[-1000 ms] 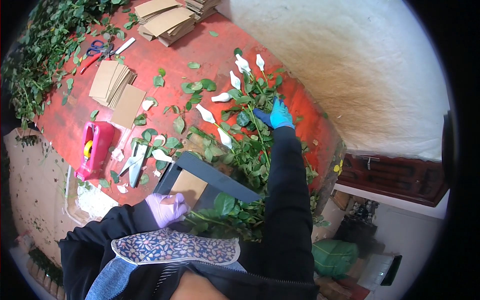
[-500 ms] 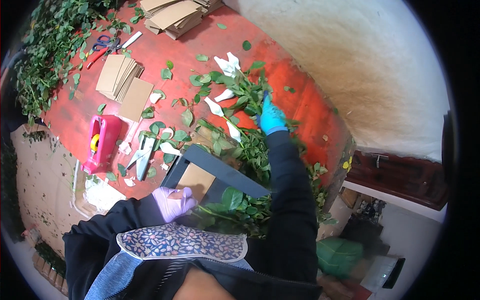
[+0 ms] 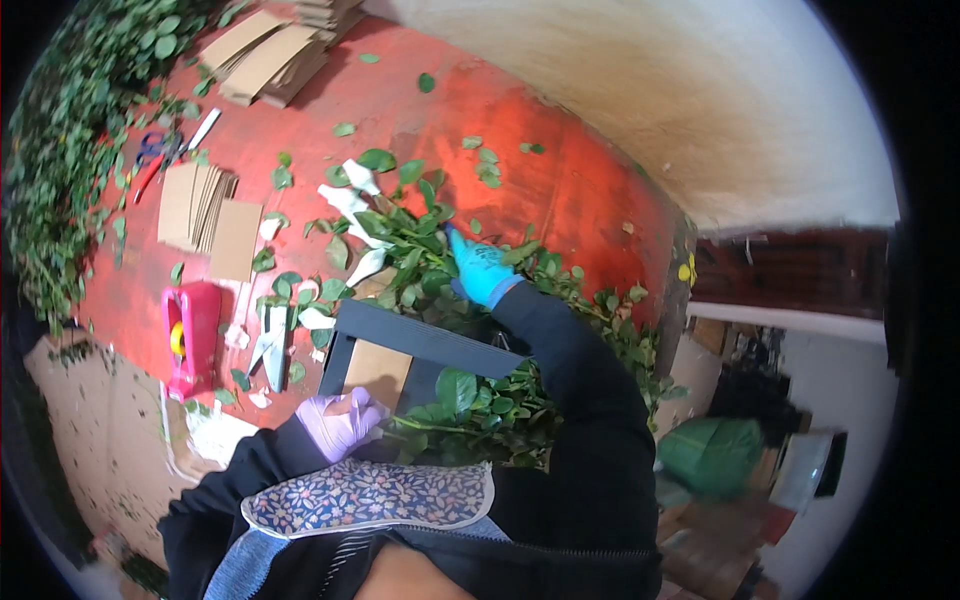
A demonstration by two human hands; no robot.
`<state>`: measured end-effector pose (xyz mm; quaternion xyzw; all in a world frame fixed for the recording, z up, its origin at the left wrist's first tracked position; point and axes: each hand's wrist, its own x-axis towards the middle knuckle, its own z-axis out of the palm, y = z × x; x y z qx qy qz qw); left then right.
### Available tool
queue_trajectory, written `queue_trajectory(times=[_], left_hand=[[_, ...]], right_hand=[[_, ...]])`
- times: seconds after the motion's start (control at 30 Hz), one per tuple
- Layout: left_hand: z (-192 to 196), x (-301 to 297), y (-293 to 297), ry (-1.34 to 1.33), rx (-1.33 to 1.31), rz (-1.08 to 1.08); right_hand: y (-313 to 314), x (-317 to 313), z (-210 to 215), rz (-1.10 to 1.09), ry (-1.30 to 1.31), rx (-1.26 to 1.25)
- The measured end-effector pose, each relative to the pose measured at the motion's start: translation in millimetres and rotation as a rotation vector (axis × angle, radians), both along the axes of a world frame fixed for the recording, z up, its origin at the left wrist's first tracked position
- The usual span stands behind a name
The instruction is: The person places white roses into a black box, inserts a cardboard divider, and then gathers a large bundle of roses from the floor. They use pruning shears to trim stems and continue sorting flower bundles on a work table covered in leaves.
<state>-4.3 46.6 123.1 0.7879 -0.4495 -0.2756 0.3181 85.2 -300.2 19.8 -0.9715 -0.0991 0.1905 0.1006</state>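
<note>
My right hand point(image 3: 482, 268), in a blue glove, grips a bunch of leafy rose stems point(image 3: 412, 240) over the red table. White-covered buds point(image 3: 345, 200) stick out at the bunch's upper left end. My left hand point(image 3: 342, 424), in a lilac glove, is closed at the near edge of a dark tray-like frame point(image 3: 430, 340). What its fingers hold is hidden. Beside it, a leafy stem point(image 3: 480, 410) lies with its cut end close to the fingers. A brown cardboard piece point(image 3: 377, 370) rests inside the frame. Another white-covered bud point(image 3: 316, 319) lies by the frame's far left corner.
Left of the frame are grey-handled scissors point(image 3: 270, 350), a pink tape dispenser point(image 3: 193, 335) and stacked cardboard pieces point(image 3: 195, 208). More cardboard point(image 3: 265, 55) and a red-handled cutter point(image 3: 150, 180) sit farther back. Foliage point(image 3: 60, 190) heaps at far left. A wall point(image 3: 720, 120) bounds the right.
My right hand has drawn the bunch left and closer to the frame, and its buds now lie together. The view has shifted a little. My left hand stays closed by the frame.
</note>
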Motion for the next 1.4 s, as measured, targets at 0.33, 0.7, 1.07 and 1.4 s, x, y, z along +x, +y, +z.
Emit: queue_trajectory(times=[0.33,0.7,1.07,1.4], left_hand=[[21.5,11.2,-17.0,-0.010,0.019,-0.060],[26.3,-3.9,-14.4,-0.086,0.087,-0.094],[36.1,4.9,-15.3,-0.362,0.073,-0.251],[10.0,23.1,-26.1,-0.480,0.046,-0.519]], right_hand=[[18.7,31.7,64.0,0.235,-0.314,0.065],[-2.8,15.0,-22.6,0.040,-0.099,0.109],[-55.3,-185.1,224.0,-0.545,-0.604,0.006],[166.6,-791.7,-0.2,-2.461,-1.377,0.782]])
